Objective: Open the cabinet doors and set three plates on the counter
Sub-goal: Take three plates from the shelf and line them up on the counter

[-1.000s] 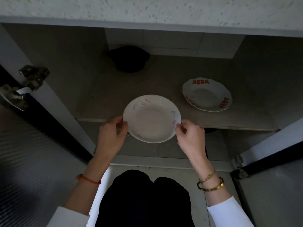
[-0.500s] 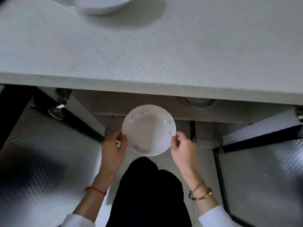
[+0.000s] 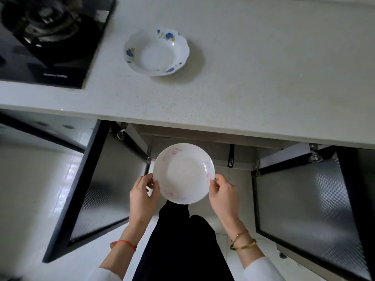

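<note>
Two hands carry one pink plate level below the desk edge. Left hand pinches its rim at 8 o'clock, right hand at 4 o'clock, each grip closed on the rim, presumably for balance. A blue plate already rests on the desk at 12 o'clock. Both doors stand open.

One plate sits on the tabletop, right of the stove. Below the tabletop edge, both cabinet doors stand open: left door, right door. Between them I hold a second plate, my left hand and right hand at its sides
</note>
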Demonstrator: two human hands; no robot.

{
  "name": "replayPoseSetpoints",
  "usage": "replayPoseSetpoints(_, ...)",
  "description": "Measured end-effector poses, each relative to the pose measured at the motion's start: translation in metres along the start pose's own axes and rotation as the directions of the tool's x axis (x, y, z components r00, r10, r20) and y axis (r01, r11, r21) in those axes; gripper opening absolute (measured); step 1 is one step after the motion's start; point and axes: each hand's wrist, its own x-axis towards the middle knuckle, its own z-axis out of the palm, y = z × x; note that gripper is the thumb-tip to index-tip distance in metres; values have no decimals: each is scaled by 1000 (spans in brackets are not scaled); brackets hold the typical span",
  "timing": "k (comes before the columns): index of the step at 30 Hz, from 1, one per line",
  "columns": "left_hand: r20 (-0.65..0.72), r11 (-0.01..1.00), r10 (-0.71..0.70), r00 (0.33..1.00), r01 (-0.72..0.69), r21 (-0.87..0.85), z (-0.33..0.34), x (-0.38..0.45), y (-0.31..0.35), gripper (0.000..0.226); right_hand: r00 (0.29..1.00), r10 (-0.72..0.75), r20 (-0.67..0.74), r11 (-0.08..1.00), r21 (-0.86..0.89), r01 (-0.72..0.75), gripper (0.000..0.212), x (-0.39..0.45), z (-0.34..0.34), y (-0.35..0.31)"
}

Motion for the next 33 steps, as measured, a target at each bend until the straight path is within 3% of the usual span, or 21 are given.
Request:
replayPoseSetpoints(14,-46,989,117,992,-121,-90,-84,-3,145,15,995,-38,-97,989,136,51,15,-21,-145,-65)
replayPoseSetpoints(27,59,971,237,970,-233,-59,-65,124,225,15,978,-20,-207,985,163,54,17,92,-193,-107)
replayPoseSetpoints(33,97,968,251,963,-247,-48,-46,195,252,8,970,63,-233,988,149,-28,17,164,-197,-123)
